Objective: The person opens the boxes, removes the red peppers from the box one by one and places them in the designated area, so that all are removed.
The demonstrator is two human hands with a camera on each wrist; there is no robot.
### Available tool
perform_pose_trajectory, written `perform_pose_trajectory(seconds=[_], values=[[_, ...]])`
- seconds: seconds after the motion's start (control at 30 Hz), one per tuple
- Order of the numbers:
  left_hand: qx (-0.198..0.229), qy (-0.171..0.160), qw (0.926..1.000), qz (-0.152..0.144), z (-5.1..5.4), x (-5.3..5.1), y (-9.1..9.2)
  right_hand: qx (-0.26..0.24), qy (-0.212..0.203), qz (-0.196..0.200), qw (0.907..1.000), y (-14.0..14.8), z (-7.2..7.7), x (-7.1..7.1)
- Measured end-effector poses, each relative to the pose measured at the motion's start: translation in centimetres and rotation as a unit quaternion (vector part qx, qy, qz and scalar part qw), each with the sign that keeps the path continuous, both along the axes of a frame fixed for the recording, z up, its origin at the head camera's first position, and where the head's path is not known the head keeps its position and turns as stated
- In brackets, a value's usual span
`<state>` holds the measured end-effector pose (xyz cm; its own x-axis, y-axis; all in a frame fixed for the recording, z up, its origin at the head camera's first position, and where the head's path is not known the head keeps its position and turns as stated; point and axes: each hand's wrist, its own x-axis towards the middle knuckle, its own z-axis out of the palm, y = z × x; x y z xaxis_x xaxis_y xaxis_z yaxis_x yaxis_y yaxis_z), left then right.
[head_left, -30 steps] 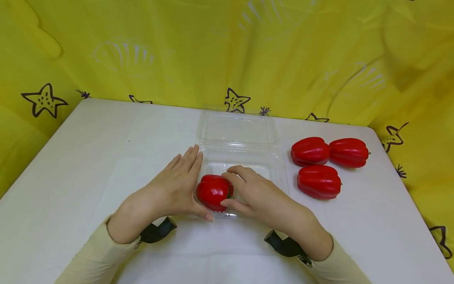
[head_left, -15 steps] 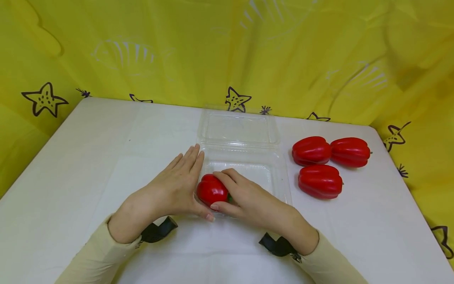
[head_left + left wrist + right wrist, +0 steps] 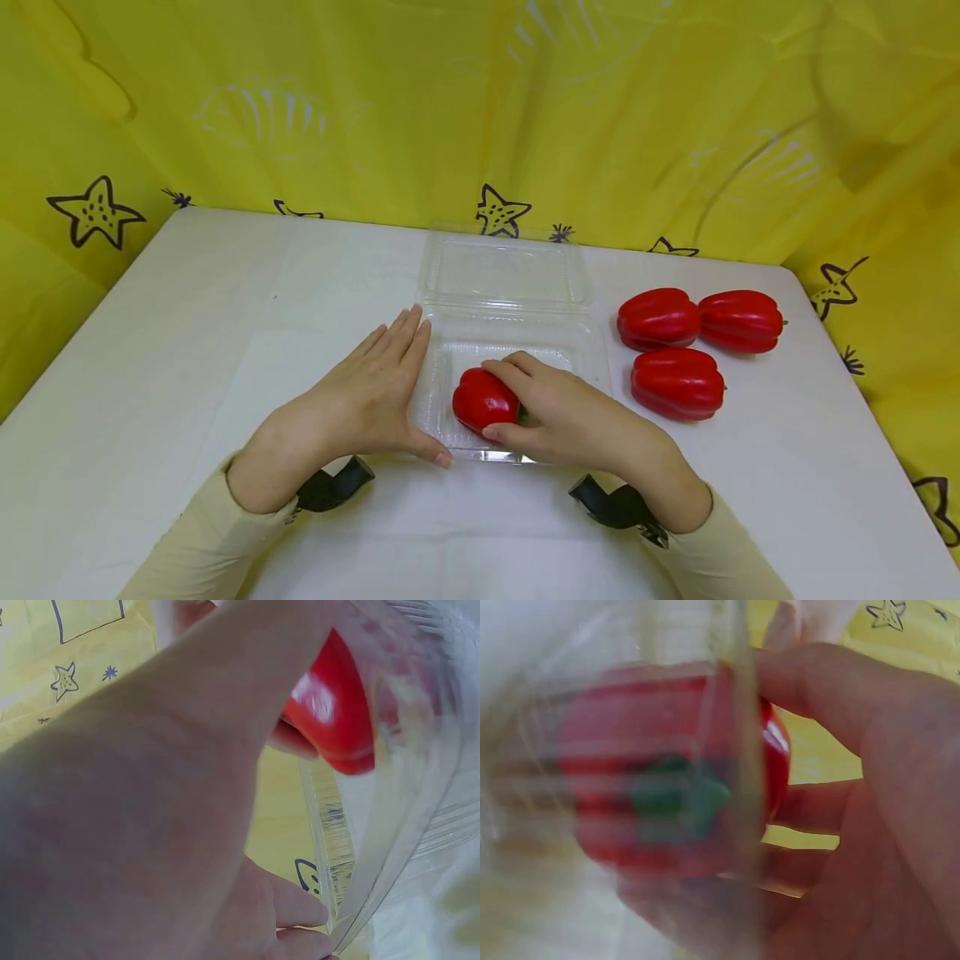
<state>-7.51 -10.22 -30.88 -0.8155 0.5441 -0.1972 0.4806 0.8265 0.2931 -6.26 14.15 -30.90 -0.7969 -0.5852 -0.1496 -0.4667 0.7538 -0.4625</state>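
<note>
A red bell pepper (image 3: 483, 402) lies in the base of a clear plastic clamshell box (image 3: 442, 433), near its front side. My right hand (image 3: 566, 408) grips the pepper from the right, thumb in front and fingers behind. Its green stem (image 3: 679, 799) faces the right palm and shows through the clear wall in the right wrist view. With fingers straight, my left hand (image 3: 367, 400) rests along the box's left edge, its thumb at the front corner. Between the left hand and the pepper there is a gap. The left wrist view shows the pepper (image 3: 334, 712) partly behind the box wall.
The box's lid (image 3: 504, 271) lies folded back toward the yellow curtain (image 3: 405, 108). To the right of the box, three more red bell peppers sit close together: one at left (image 3: 658, 319), one at right (image 3: 741, 322), one in front (image 3: 677, 384). A white cloth covers the table (image 3: 187, 333).
My right hand first shifts left, closer around the pepper, then slides right with it, away from the left hand. The left hand stays in place.
</note>
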Motion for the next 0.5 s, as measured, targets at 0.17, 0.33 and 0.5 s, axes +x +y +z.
perform_pose_trajectory(seconds=[0.17,0.33,0.5], values=[[0.008,-0.004,0.9999,-0.005,0.1,-0.1,-0.2,0.019,0.001,-0.026,0.9995,1.2,0.8,-0.1],[0.014,-0.009,0.9999,-0.004,0.2,-0.2,-0.3,0.037,0.012,-0.026,0.9989,2.3,1.2,-0.2],[0.021,-0.003,0.9997,-0.007,0.3,-0.1,-0.5,0.052,-0.021,-0.033,0.9979,2.6,1.1,-0.2]])
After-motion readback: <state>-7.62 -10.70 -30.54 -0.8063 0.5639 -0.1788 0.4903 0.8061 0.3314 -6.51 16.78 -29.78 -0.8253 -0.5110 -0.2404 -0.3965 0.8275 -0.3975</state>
